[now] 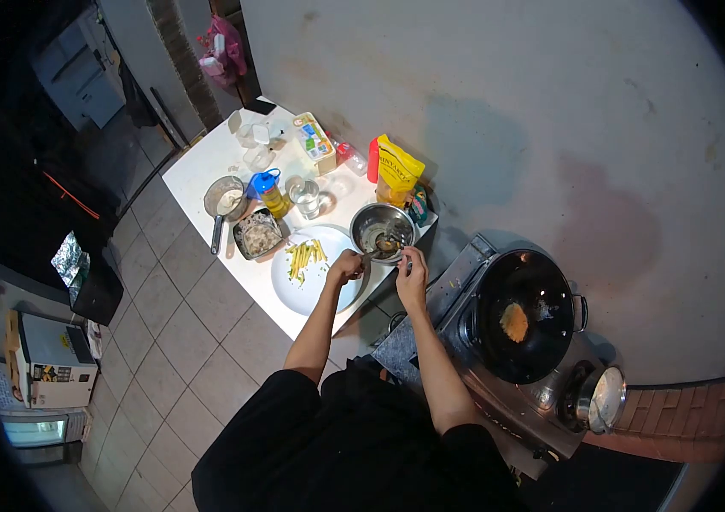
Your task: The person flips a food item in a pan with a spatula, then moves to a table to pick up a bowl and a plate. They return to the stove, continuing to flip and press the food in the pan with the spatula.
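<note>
A steel mixing bowl (pixel 361 224) sits at the right corner of the white table, with a little dark, wet-looking food at its bottom. My left hand (pixel 346 267) is closed at the bowl's near side, around what looks like a utensil handle pointing into it. My right hand (pixel 412 266) pinches a thin metal utensil at the near right rim; its tip is over the bowl, its kind too small to make out. Beside my left hand lies a white plate (pixel 293 294) with pale green-yellow strips (pixel 304 258) on it.
Right of me, a black wok (pixel 541 341) holding a golden-brown fried piece (pixel 514 323) sits on the stove, with a steel pot (pixel 608 399) nearby. The table (pixel 200 175) carries a saucepan (pixel 225 198), food dish (pixel 258 234), oil bottle (pixel 273 198), glass jug (pixel 308 202) and yellow bag (pixel 398 171).
</note>
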Available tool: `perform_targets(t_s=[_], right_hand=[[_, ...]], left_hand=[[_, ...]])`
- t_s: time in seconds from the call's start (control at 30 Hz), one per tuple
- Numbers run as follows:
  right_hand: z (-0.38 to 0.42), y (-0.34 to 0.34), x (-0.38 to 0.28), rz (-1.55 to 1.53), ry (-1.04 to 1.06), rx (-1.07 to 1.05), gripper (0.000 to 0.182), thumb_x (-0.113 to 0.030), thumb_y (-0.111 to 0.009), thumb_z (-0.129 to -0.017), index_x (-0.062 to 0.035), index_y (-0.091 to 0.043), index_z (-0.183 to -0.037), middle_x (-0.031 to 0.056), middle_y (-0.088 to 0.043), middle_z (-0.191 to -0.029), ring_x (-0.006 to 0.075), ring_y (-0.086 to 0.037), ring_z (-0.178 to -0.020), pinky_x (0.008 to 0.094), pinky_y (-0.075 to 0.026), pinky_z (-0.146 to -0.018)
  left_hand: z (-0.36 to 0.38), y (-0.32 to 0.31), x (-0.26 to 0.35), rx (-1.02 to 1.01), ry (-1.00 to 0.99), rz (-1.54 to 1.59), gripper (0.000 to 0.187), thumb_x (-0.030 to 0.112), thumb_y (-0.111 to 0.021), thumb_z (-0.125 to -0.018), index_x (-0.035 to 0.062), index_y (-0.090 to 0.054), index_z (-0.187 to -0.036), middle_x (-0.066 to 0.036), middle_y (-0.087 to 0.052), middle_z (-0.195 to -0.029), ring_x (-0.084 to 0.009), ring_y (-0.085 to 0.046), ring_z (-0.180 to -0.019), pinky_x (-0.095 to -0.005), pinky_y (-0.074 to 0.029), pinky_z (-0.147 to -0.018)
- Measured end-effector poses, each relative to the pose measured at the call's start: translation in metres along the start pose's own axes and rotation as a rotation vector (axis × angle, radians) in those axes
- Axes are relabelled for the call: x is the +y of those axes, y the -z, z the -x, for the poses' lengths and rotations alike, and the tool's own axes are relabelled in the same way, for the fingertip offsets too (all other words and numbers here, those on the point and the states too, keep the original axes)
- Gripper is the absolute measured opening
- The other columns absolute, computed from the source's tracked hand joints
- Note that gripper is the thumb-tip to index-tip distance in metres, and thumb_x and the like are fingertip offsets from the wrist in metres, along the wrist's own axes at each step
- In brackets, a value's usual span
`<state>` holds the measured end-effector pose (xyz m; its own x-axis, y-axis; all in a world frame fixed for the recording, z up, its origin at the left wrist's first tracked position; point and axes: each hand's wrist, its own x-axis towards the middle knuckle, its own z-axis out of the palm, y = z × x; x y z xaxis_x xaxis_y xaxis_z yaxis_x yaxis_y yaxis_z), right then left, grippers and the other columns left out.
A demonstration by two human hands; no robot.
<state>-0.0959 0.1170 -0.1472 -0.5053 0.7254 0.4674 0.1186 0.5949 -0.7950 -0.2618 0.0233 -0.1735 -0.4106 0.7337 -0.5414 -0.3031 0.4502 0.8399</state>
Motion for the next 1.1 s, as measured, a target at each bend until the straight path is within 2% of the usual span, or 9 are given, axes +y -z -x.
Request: perform_targets(t_s=[0.37, 0.43, 0.6, 0.67, 0.77, 0.83, 0.87, 0.97, 1.1], right_hand=[[0.01, 0.006, -0.018, -0.03, 0.045, 0.003, 0.013, 0.004, -0.049, -0.092, 0.0044, -0.055, -0.104, 0.0155, -0.058, -0.11, 0.023, -0.063, -0.079, 0.0313, -0.052, -0.072], [0.009, 0.01, -0.027, -0.088, -0.025, -0.036, 0.014, 0.004, -0.052, -0.088, 0.0038, -0.055, -0.102, 0.0193, -0.058, -0.109, 0.0373, -0.059, -0.099, 0.0406, -0.048, -0.084], [0.011, 0.02, -0.04, -0.091, -0.007, -0.036, 0.013, 0.003, -0.051, -0.09, 0.0046, -0.054, -0.103, 0.0199, -0.058, -0.111, 0.0377, -0.06, -0.098, 0.0402, -0.049, -0.083], [0.013, 0.024, -0.045, -0.093, -0.008, -0.028, 0.014, 0.003, -0.05, -0.09, 0.0048, -0.054, -0.103, 0.0201, -0.057, -0.111, 0.0378, -0.06, -0.098, 0.0401, -0.049, -0.083], [0.021, 0.029, -0.051, -0.169, -0.117, -0.033, 0.014, 0.004, -0.05, -0.09, 0.0051, -0.053, -0.104, 0.02, -0.056, -0.112, 0.0377, -0.059, -0.098, 0.0398, -0.049, -0.083], [0.026, 0.031, -0.045, -0.087, 0.029, 0.003, 0.014, 0.005, -0.05, -0.091, 0.0054, -0.053, -0.104, 0.0166, -0.058, -0.111, 0.0268, -0.062, -0.086, 0.0324, -0.051, -0.076], [0.028, 0.031, -0.042, -0.085, 0.029, 0.01, 0.014, 0.005, -0.05, -0.091, 0.0054, -0.053, -0.104, 0.0166, -0.058, -0.111, 0.0268, -0.062, -0.086, 0.0324, -0.051, -0.076], [0.035, 0.035, -0.041, 0.008, 0.127, -0.029, 0.015, 0.007, -0.052, -0.088, 0.0056, -0.053, -0.103, 0.0196, -0.057, -0.11, 0.0354, -0.06, -0.093, 0.0366, -0.051, -0.079], [0.043, 0.039, -0.037, 0.053, 0.162, -0.09, 0.013, 0.006, -0.053, -0.088, 0.0064, -0.054, -0.101, 0.0206, -0.058, -0.111, 0.0379, -0.06, -0.098, 0.0375, -0.05, -0.083]], left_hand=[[0.018, 0.016, 0.014, 0.037, 0.03, 0.295, 0.014, 0.008, -0.048, -0.089, 0.0008, -0.058, -0.081, -0.004, -0.057, -0.069, -0.0109, -0.049, -0.053, -0.0253, -0.043, -0.049], [0.019, 0.021, 0.02, 0.038, 0.006, 0.291, 0.017, 0.007, -0.047, -0.089, 0.0018, -0.057, -0.077, -0.004, -0.057, -0.067, -0.0106, -0.049, -0.051, -0.0238, -0.043, -0.047], [0.021, 0.026, 0.034, 0.081, 0.005, 0.327, 0.019, 0.006, -0.046, -0.088, 0.0028, -0.057, -0.073, -0.003, -0.056, -0.063, -0.0109, -0.047, -0.047, -0.0241, -0.04, -0.043], [0.022, 0.029, 0.039, 0.066, 0.01, 0.279, 0.017, 0.006, -0.047, -0.089, 0.0032, -0.057, -0.076, -0.004, -0.056, -0.068, -0.0113, -0.048, -0.054, -0.0254, -0.041, -0.05], [0.018, 0.029, 0.038, 0.107, 0.001, 0.364, 0.019, 0.004, -0.048, -0.09, -0.0022, -0.056, -0.075, -0.008, -0.056, -0.066, -0.0119, -0.046, -0.053, -0.023, -0.039, -0.043], [0.013, 0.027, 0.035, 0.117, 0.005, 0.413, 0.019, 0.004, -0.048, -0.09, -0.0029, -0.056, -0.074, -0.008, -0.056, -0.066, -0.0119, -0.047, -0.053, -0.0226, -0.039, -0.043], [0.01, 0.025, 0.034, 0.131, 0.006, 0.465, 0.02, 0.004, -0.048, -0.09, -0.0037, -0.055, -0.074, -0.009, -0.056, -0.066, -0.0118, -0.047, -0.052, -0.0222, -0.04, -0.042], [0.008, 0.021, 0.033, 0.134, 0.033, 0.475, 0.02, 0.004, -0.048, -0.091, -0.0056, -0.056, -0.075, -0.01, -0.058, -0.067, -0.0118, -0.048, -0.05, -0.0208, -0.041, -0.041], [0.01, 0.016, 0.033, 0.11, 0.046, 0.465, 0.015, 0.002, -0.048, -0.09, -0.0052, -0.054, -0.078, -0.011, -0.058, -0.07, -0.0115, -0.049, -0.051, -0.0209, -0.041, -0.042]])
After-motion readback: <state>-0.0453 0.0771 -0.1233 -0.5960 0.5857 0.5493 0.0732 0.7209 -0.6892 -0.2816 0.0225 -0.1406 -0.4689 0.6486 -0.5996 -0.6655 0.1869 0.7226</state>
